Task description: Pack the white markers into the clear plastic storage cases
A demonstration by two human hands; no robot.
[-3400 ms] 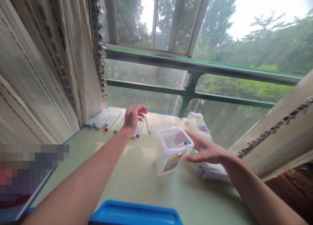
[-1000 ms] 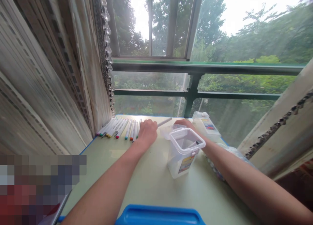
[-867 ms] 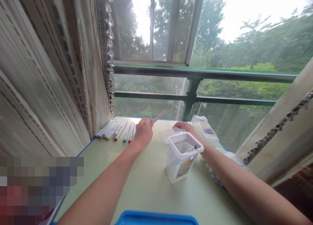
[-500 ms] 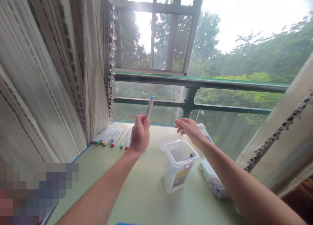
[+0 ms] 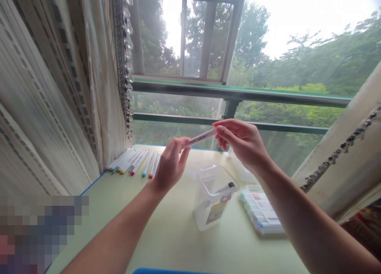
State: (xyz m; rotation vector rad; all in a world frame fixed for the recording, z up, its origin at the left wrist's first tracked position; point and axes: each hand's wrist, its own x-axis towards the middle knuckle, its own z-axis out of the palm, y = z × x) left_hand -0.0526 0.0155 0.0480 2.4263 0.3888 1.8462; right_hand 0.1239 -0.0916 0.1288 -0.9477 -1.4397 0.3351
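Observation:
Between my two hands a white marker pen (image 5: 202, 137) is held up, tilted, its right end higher. My left hand (image 5: 171, 163) pinches its lower left end, and my right hand (image 5: 242, 143) has thumb and fingers closed on its upper right end, hiding the tip there. Below them a clear plastic tub (image 5: 211, 198) stands upright on the table, with a dark-capped marker (image 5: 226, 187) leaning inside. Left of my left hand lies a row of several white markers (image 5: 137, 161) with coloured ends.
A flat clear case of markers (image 5: 262, 212) lies right of the tub, partly behind my right forearm. The pale green table (image 5: 166, 238) meets a window with a green railing (image 5: 184, 89). Curtains (image 5: 98, 79) hang at both sides.
The marker has tipped from nearly upright toward level. My right hand, empty before, has moved up to its far end and closed on it. The view has shifted slightly.

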